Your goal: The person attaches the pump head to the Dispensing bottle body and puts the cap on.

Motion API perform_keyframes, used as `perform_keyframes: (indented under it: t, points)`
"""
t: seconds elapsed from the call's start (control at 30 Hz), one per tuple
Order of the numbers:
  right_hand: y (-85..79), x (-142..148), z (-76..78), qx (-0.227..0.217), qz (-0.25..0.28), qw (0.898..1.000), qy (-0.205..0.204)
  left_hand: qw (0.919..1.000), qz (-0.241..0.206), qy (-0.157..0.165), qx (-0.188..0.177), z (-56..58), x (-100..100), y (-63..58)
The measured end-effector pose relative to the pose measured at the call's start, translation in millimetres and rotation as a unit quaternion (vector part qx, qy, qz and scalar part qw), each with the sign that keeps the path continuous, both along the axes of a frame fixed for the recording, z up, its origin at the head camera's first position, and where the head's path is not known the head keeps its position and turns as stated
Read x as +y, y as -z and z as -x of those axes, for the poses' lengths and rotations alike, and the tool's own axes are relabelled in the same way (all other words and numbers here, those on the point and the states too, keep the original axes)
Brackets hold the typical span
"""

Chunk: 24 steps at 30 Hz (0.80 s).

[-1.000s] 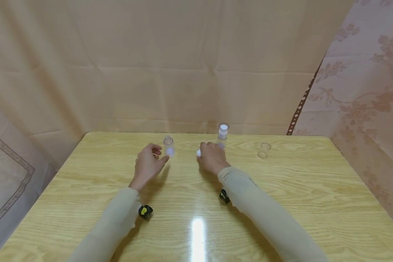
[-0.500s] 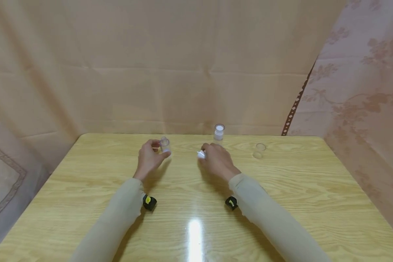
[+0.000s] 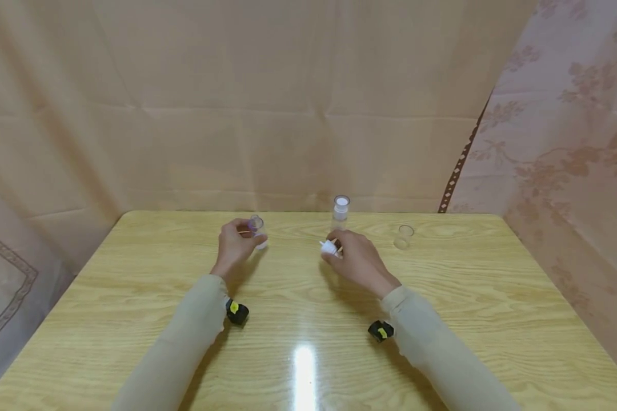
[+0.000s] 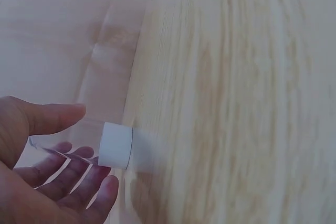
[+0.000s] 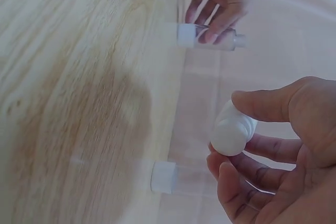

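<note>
My left hand [image 3: 235,245] holds a small clear bottle with a white base [image 4: 116,146] between thumb and fingers. The bottle stands upright on the table, its narrow neck [image 5: 240,41] uncapped. Over the table, to the right of it, my right hand [image 3: 360,260] pinches a white pump top [image 5: 231,132] between thumb and fingertips. A short nozzle on this top points left in the head view. Just behind my right hand stands a second clear bottle [image 3: 341,212] with a white upper part, its lower portion hidden by the fingers.
A clear, open-rimmed cap [image 3: 403,237] stands on the wooden table [image 3: 442,308] to the right of my right hand. Beige cloth [image 3: 226,142] hangs behind the table's back edge. Each wrist carries a small black camera [image 3: 237,313].
My left hand has come round the clear bottle and taken hold of it. The right hand has drawn back and to the right with the pump top, which shows more fully now.
</note>
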State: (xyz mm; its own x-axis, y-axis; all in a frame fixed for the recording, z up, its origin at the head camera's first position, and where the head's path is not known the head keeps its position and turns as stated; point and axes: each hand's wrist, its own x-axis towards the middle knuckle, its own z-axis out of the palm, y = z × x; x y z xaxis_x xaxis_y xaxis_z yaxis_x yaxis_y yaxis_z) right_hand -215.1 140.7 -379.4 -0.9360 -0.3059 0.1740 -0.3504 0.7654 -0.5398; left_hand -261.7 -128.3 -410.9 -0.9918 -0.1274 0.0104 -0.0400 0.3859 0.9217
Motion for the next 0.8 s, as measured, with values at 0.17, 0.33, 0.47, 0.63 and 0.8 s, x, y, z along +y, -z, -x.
perform_keyframes:
  t: [0.17, 0.33, 0.47, 0.63, 0.8]
  points:
    - [0.2, 7.7, -5.7, 0.013, 0.014, 1.000, -0.008, 0.9999, -0.008, 0.002, 0.011, -5.3, 4.3, -4.4]
    - [1.4, 15.7, -8.2, 0.007, 0.031, 0.999, -0.007, 0.9977, 0.004, 0.032, 0.060, -16.8, 16.2, -13.4]
    - [2.3, 20.7, -9.2, 0.006, 0.049, 0.999, -0.014, 0.9931, 0.025, 0.068, 0.092, -27.4, 27.2, -17.2]
    - [3.3, 25.4, -12.0, 0.008, 0.082, 0.996, -0.027, 0.9878, 0.036, 0.100, 0.113, -39.0, 37.0, -19.1]
    - [1.9, 28.0, -14.7, 0.006, 0.106, 0.993, -0.042, 0.9844, 0.033, 0.122, 0.122, -46.0, 42.8, -19.3]
